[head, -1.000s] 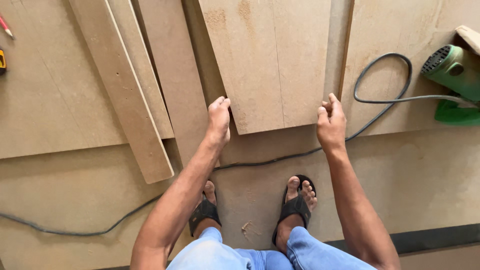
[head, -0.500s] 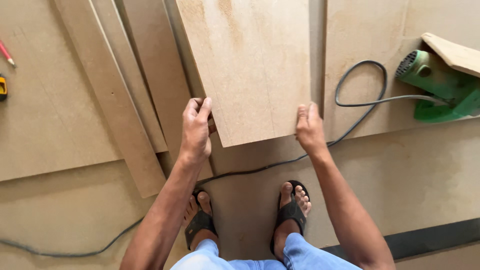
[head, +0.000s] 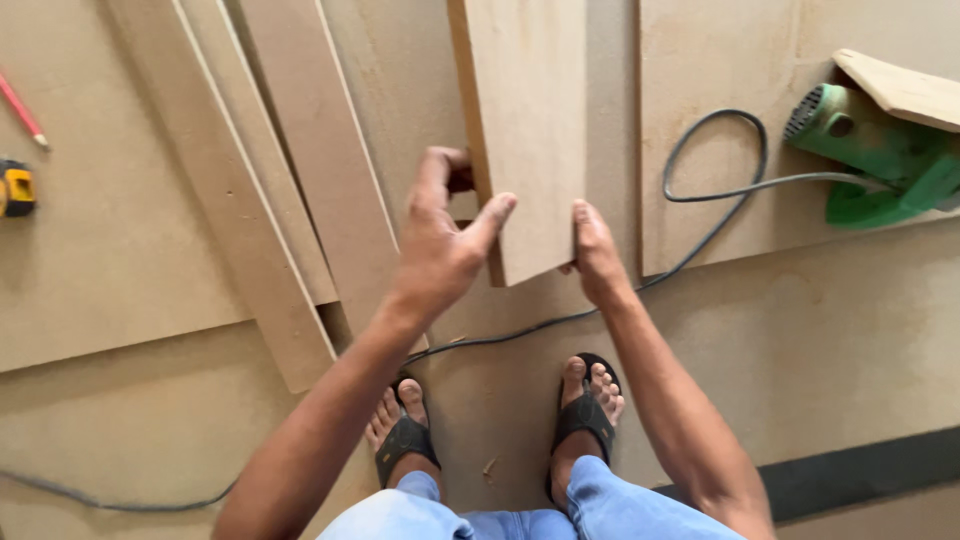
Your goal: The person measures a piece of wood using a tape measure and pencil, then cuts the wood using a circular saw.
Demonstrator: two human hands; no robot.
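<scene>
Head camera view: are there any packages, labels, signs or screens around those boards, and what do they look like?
None can be made out: no package, sign or screen.
Only tools lie nearby: a yellow and black tape measure at the left edge and a green power tool at the upper right; any label on them is too small to tell.

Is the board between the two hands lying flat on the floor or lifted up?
Lifted and tilted. The board shows its thin edge, gripped by the left hand and right hand above the floor.

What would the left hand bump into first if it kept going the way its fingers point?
Probably the board that the left hand already grips by its edge; past that lie flat panels on the floor, though depth is unclear.
</scene>
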